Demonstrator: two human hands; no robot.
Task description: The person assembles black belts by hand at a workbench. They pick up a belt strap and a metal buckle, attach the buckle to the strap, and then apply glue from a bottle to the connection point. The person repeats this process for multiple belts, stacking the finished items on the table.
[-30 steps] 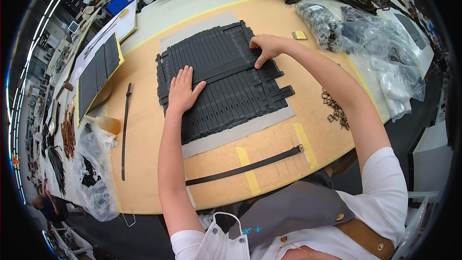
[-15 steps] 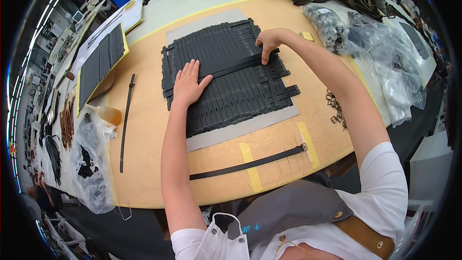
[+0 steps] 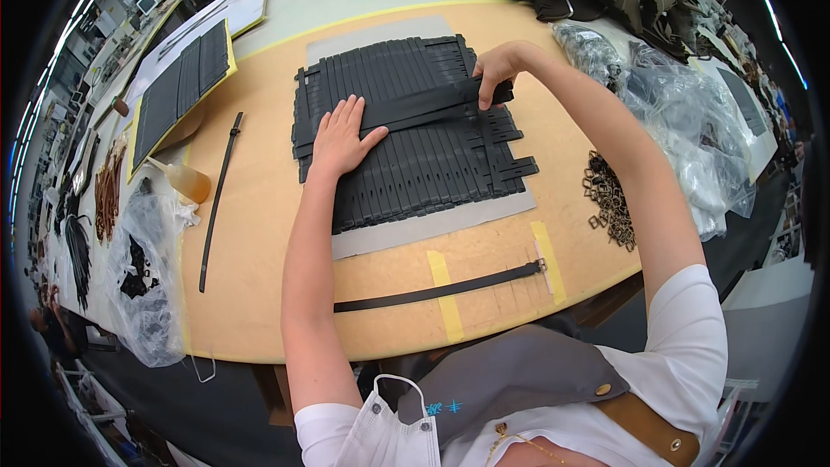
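Observation:
Rows of flat black straps (image 3: 398,182) lie side by side on a grey sheet (image 3: 380,242) in the middle of the table. Across them runs a crosswise band of black straps (image 3: 428,111). My left hand (image 3: 341,140) rests flat on the band's left part and the rows beneath, fingers spread. At the right, my right hand (image 3: 497,73) grips the band's end, thumb in front and fingers behind, raising it slightly. How many straps are in that grip I cannot make out.
A black strap with a buckle (image 3: 475,284) lies near the front edge across yellow tape. Another strap (image 3: 220,203) lies at left, near an amber bottle (image 3: 190,182). Metal buckles (image 3: 612,207) are heaped at right, by clear plastic bags (image 3: 683,121). A tilted board (image 3: 181,91) stands at far left.
My right hand has lifted the end of the crosswise band a little and moved slightly right. My left hand stays flat on the straps. The view has shifted, showing more buckles.

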